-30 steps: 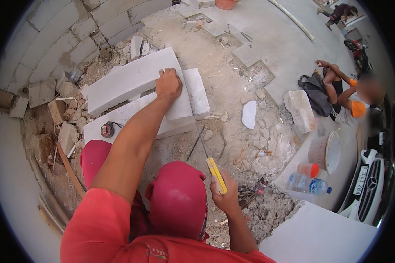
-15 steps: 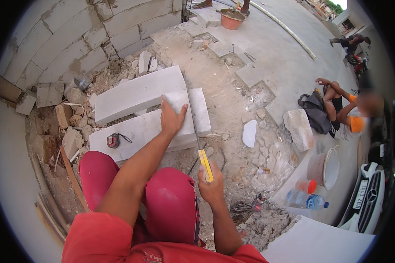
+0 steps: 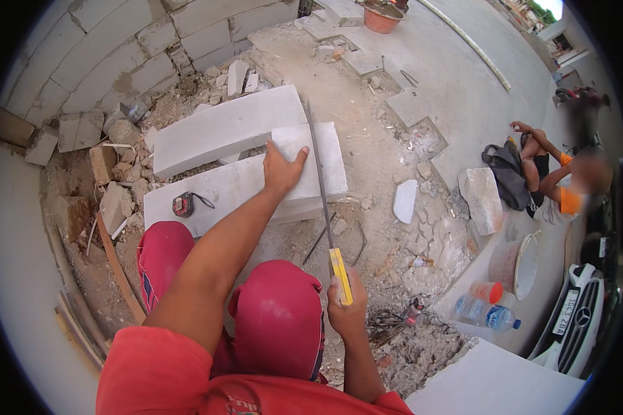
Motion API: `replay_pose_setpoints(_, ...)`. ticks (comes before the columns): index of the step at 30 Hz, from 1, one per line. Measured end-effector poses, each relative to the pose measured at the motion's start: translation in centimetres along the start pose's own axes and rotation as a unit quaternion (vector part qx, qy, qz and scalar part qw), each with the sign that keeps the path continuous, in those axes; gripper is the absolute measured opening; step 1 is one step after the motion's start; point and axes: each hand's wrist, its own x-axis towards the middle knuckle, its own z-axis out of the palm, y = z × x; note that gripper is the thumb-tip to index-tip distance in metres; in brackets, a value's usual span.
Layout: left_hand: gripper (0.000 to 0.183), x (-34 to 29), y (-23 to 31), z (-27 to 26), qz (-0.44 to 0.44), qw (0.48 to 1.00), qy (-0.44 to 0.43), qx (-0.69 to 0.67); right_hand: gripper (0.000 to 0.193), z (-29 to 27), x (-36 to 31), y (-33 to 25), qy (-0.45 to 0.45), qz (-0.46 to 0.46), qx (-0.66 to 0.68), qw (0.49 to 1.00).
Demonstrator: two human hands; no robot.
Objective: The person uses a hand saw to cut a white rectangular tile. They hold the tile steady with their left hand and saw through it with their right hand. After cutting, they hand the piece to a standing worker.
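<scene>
A long pale concrete block (image 3: 221, 190) lies in front of me, with a shorter pale block (image 3: 329, 149) at its right end. My left hand (image 3: 284, 169) is spread on top there, thumb out, pressing down beside the saw blade. In my right hand (image 3: 346, 308) is the yellow handle of a hand saw (image 3: 318, 166). Its dark blade crosses the block's right part and points away from me. Beyond lies another long pale block (image 3: 225, 131). A red and black tape measure (image 3: 183, 205) rests on the near block's left part.
Rubble (image 3: 118, 200) lies left, below a block wall (image 3: 118, 62). A white offcut (image 3: 405, 201) and a rough chunk (image 3: 480, 200) lie to the right. Beyond are a bucket (image 3: 516, 263), a water bottle (image 3: 488, 312), a seated person (image 3: 543, 173) and a car front (image 3: 571, 318).
The saw has been drawn back toward me along the cut line by my right hand. My left hand keeps its place on the block. The whole view has shifted slightly.
</scene>
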Motion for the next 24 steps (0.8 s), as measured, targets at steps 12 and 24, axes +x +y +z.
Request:
replay_pose_setpoints(12, 0.098, 0.3, 1.0, 0.2, 0.068, 0.997, -0.017, -0.014, 0.024, 0.8, 5.3, -1.6, 0.038, -0.053, -0.007, 0.998)
replay_pose_setpoints(24, 0.097, 0.2, 0.0, -0.3, 0.080, 0.997, 0.011, 0.006, 0.017, 0.3, 3.8, -2.2, 0.012, -0.027, -0.028, 0.999)
